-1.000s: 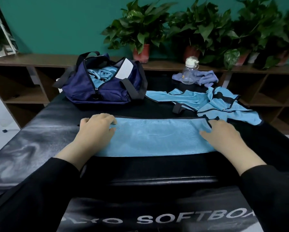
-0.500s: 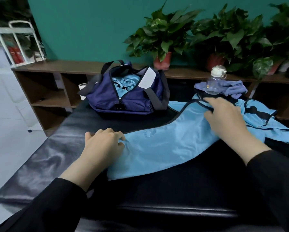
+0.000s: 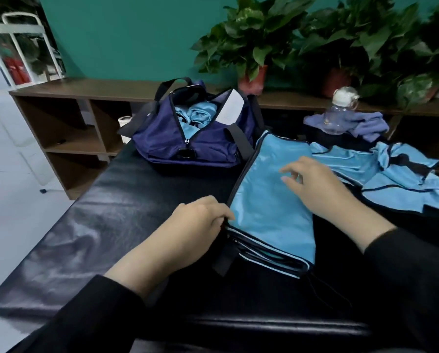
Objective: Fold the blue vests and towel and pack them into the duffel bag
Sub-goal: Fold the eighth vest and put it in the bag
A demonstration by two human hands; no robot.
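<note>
Crowding folded vest [image 3: 269,200]: duffel bag [image 3: 190,138], loose vests [image 3: 396,174].

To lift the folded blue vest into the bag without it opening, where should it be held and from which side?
Grip the folded vest at its near end, where the layered edges stack, and under the left edge beside the left hand. Come from the left, probably with both hands, since the loose layers open toward the person.
</note>
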